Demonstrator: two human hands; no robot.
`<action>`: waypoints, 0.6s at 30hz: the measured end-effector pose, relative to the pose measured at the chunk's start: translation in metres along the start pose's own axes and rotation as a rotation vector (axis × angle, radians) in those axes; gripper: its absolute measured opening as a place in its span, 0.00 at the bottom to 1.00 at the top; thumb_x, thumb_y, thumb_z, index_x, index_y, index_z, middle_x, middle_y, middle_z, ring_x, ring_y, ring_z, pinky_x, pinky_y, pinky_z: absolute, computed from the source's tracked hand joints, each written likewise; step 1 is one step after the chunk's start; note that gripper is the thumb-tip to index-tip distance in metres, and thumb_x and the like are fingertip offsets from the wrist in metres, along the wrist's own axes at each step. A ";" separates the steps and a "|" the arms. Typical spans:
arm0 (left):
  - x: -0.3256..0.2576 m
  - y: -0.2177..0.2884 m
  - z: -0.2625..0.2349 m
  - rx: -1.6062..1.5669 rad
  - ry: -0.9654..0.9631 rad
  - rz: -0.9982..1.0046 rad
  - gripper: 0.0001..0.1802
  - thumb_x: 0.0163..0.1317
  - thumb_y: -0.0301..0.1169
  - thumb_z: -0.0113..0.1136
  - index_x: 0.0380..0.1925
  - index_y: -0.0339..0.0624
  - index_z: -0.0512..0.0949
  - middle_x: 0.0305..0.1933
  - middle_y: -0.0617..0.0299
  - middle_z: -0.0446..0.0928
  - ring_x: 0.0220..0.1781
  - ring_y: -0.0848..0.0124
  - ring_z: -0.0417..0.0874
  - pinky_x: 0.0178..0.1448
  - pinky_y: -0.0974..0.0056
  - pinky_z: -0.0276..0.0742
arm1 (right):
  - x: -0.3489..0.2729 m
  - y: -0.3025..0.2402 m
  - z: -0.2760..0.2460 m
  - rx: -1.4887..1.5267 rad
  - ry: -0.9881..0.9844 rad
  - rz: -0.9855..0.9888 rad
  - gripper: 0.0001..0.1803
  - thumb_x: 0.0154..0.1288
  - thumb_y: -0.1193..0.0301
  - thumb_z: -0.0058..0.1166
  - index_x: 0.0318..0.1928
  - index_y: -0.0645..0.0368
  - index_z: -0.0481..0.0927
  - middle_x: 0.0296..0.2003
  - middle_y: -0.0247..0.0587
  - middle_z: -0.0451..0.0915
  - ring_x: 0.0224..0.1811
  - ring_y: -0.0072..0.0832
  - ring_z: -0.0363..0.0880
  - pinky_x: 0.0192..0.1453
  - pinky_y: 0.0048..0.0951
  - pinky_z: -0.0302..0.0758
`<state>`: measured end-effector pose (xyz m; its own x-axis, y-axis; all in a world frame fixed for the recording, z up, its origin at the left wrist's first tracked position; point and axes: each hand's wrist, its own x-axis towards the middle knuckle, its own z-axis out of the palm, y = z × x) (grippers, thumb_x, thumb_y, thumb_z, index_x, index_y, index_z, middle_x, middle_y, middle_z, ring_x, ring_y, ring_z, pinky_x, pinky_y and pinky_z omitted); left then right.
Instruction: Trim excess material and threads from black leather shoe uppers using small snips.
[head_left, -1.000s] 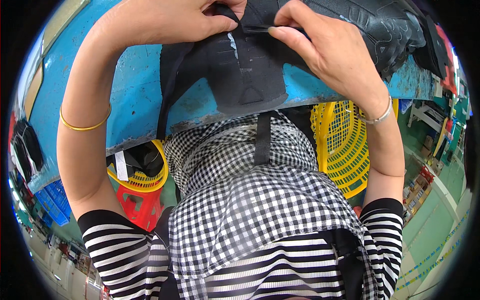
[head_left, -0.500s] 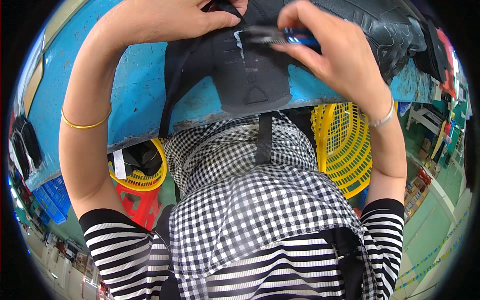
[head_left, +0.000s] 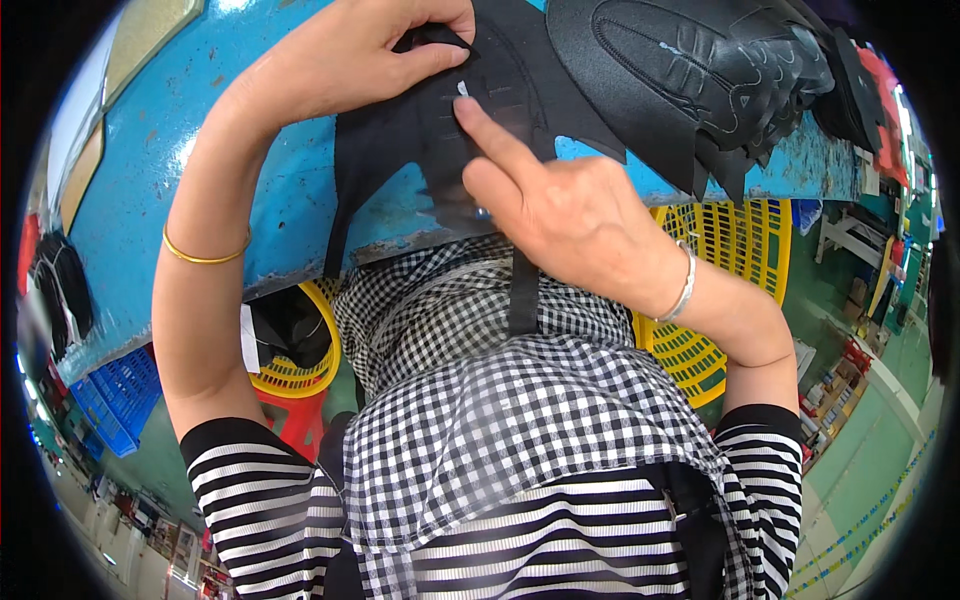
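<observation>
A flat black fabric shoe upper piece (head_left: 400, 140), with rows of short stitched lines, lies on the blue worktable. My left hand (head_left: 405, 45) pinches a folded black edge or strap at its top between thumb and fingers. A small white patch (head_left: 462, 88) shows on the fabric just below that pinch. My right hand (head_left: 570, 210) stretches its index finger to the lower end of the patch. Its other fingers curl around blue-handled thread snips (head_left: 482, 213); only a blurred bit of them shows, the rest being hidden under the hand.
Stacked black shoe uppers (head_left: 640, 75) lie on the blue table (head_left: 280, 215) at the right. Below the table edge stand a yellow basket (head_left: 740, 240) at right and a smaller yellow basket (head_left: 325, 370) on a red stool (head_left: 300, 425) at left. A blue crate (head_left: 115, 400) is farther left.
My right hand has come down and left, swinging the snips from the white patch into the curled fingers, and its index finger now points at the patch. Less white shows. My left hand keeps its pinch.
</observation>
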<state>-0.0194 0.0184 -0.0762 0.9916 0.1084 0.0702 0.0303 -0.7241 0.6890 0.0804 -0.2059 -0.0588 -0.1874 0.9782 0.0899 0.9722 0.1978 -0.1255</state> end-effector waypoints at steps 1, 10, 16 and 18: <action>0.002 0.000 -0.001 0.008 -0.018 0.008 0.12 0.67 0.33 0.60 0.45 0.37 0.78 0.39 0.65 0.78 0.35 0.75 0.70 0.35 0.68 0.66 | -0.003 -0.001 -0.001 -0.005 0.008 0.003 0.08 0.57 0.71 0.54 0.36 0.57 0.70 0.58 0.61 0.76 0.14 0.25 0.78 0.16 0.26 0.72; -0.008 -0.006 0.001 -0.257 0.135 0.003 0.10 0.67 0.30 0.61 0.40 0.32 0.77 0.39 0.64 0.77 0.43 0.76 0.73 0.50 0.69 0.69 | -0.031 -0.004 -0.010 0.202 0.036 0.013 0.09 0.54 0.75 0.58 0.35 0.56 0.73 0.56 0.49 0.80 0.17 0.28 0.79 0.18 0.28 0.74; -0.046 0.024 0.011 -0.726 0.521 -0.401 0.08 0.61 0.29 0.65 0.36 0.34 0.82 0.33 0.69 0.77 0.36 0.81 0.73 0.40 0.74 0.67 | -0.059 0.023 0.000 0.532 0.229 0.188 0.18 0.49 0.84 0.60 0.44 0.59 0.80 0.40 0.37 0.86 0.32 0.31 0.86 0.35 0.29 0.81; -0.073 0.041 0.021 -0.858 0.408 -0.388 0.08 0.60 0.28 0.65 0.35 0.34 0.82 0.32 0.68 0.78 0.34 0.81 0.74 0.36 0.73 0.69 | -0.066 0.036 -0.006 0.529 0.236 0.209 0.17 0.50 0.85 0.59 0.43 0.59 0.80 0.39 0.39 0.86 0.32 0.32 0.86 0.35 0.29 0.81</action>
<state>-0.0876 -0.0333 -0.0682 0.8094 0.5709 -0.1376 0.0810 0.1235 0.9890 0.1287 -0.2635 -0.0630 0.0944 0.9711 0.2192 0.7721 0.0676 -0.6319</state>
